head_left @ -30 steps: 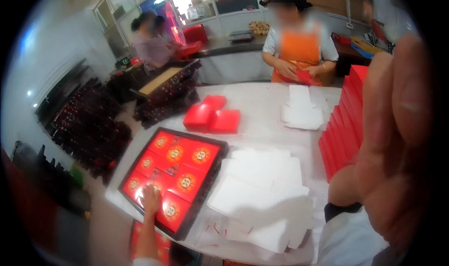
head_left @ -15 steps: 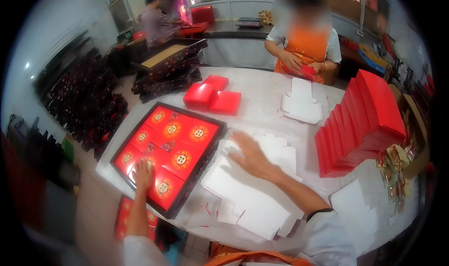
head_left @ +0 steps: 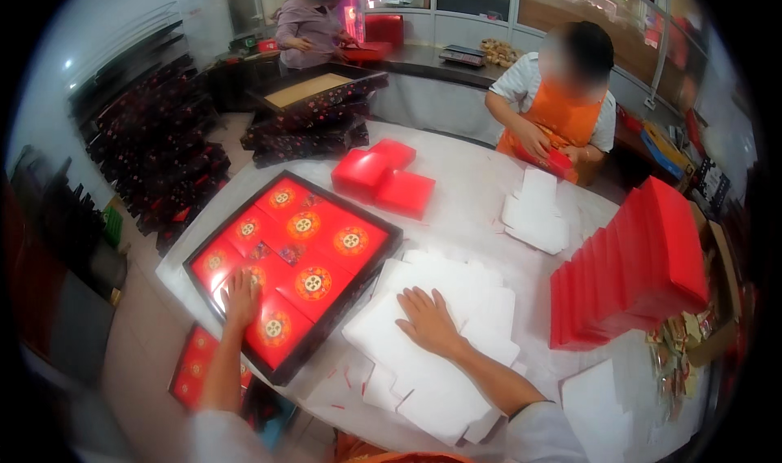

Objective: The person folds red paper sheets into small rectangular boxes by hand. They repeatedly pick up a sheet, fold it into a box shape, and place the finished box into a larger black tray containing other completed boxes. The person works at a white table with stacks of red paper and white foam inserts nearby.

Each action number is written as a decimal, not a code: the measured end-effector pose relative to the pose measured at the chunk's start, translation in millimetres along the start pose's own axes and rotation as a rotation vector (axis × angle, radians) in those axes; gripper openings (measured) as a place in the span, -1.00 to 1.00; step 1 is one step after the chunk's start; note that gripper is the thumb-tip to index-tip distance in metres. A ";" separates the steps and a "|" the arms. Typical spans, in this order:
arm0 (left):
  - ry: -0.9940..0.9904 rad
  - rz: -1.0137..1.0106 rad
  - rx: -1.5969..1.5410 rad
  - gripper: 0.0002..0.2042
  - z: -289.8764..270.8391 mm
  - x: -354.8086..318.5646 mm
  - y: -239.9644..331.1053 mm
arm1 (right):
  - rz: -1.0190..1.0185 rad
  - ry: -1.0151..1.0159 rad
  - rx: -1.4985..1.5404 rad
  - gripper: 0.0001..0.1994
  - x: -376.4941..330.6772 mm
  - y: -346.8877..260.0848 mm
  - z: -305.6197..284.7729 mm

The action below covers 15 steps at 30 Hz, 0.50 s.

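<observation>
My left hand rests with its fingers out on the red boxes with gold round emblems that fill a black-rimmed tray. The tray lies at an angle on the left side of the table. My right hand is laid flat, fingers spread, on a pile of white die-cut cardboard blanks just right of the tray. Neither hand grips anything. Beyond the tray sit a few plain red boxes in a group.
A tall leaning stack of red boxes stands at the right, near a carton and small wrapped packets. Across the white table, a co-worker in an orange apron handles a red box. Dark patterned trays are piled beyond the table.
My right hand has come down nearer to me and now lies still on the white blanks. The left hand stays on the boxes. The whole view has shifted slightly.
</observation>
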<state>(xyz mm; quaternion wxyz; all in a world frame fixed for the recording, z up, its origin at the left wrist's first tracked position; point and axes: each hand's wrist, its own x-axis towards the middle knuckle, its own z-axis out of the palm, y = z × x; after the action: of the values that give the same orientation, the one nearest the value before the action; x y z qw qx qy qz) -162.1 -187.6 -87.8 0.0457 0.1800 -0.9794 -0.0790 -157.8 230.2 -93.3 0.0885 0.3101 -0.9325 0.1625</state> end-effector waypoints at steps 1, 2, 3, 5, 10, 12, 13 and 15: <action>0.009 -0.007 0.005 -0.45 0.3 -0.4 0.5 | 0.000 0.001 -0.003 -0.48 0.8 0.5 -0.4; -0.005 0.006 0.017 -0.46 2.7 -0.7 2.7 | 0.007 -0.011 -0.016 -0.48 -1.3 0.9 -2.0; -0.016 0.017 0.031 -0.46 1.2 -0.1 5.8 | 0.011 -0.020 -0.029 -0.48 -1.0 1.6 -5.0; -0.039 0.034 0.013 -0.47 -6.4 -4.7 18.6 | 0.017 -0.030 -0.041 -0.48 -1.6 3.3 -8.4; -0.066 -0.013 -0.010 -0.48 -10.7 -12.3 21.6 | 0.005 -0.071 0.015 -0.48 -0.7 2.6 -15.3; -0.092 -0.018 0.014 -0.48 -14.8 -12.8 21.0 | 0.015 -0.073 0.056 -0.47 0.6 3.1 -18.3; -0.103 -0.015 0.038 -0.48 -14.4 -12.3 21.0 | 0.030 -0.082 0.087 -0.47 -0.7 1.3 -17.3; -0.095 -0.017 0.071 -0.49 -14.0 -10.7 18.7 | 0.039 -0.082 0.115 -0.47 2.0 1.1 -18.5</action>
<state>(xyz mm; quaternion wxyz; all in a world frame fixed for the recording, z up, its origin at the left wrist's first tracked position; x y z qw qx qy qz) -156.9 -168.5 -71.5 -0.0080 0.1861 -0.9811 -0.0533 -158.8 236.6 -75.8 0.0292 0.3029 -0.9303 0.2048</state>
